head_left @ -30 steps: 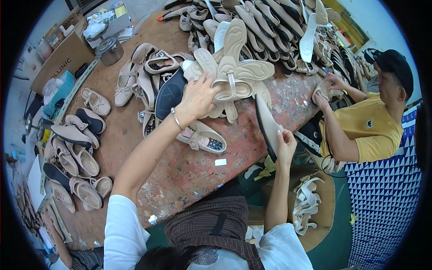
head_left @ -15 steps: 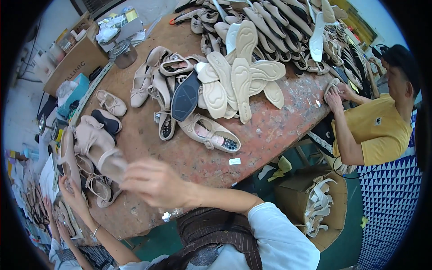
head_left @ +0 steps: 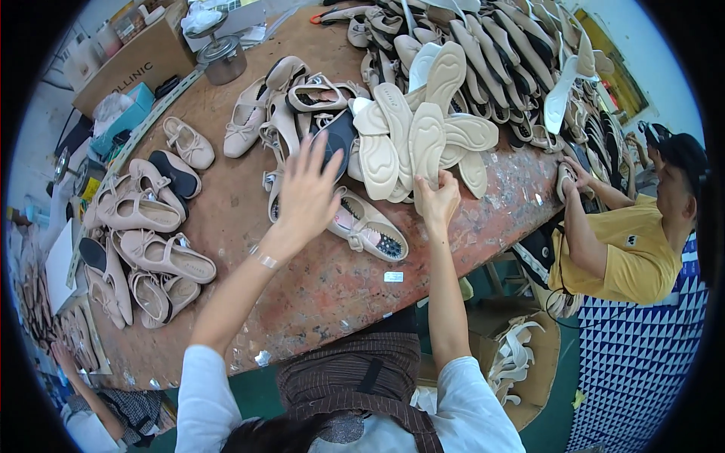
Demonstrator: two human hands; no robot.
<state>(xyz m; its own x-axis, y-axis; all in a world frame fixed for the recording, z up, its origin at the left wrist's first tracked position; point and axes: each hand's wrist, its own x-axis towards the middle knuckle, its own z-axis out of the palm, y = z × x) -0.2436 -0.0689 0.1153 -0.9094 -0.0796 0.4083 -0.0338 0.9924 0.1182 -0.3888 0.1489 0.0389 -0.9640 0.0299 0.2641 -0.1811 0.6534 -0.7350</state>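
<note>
Insole (head_left: 427, 140) is pinched by right hand (head_left: 439, 199), end hidden; spread left hand (head_left: 307, 195) obscures shoe (head_left: 345, 136).

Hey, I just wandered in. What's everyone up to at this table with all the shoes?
A person has both bare hands over a table of beige shoes. Their right hand is at the near end of a beige insole on a loose pile; whether it grips is unclear. Their left hand, blurred, is spread open by a dark-soled shoe. To the right, a co-worker in yellow is holding a shoe.
</note>
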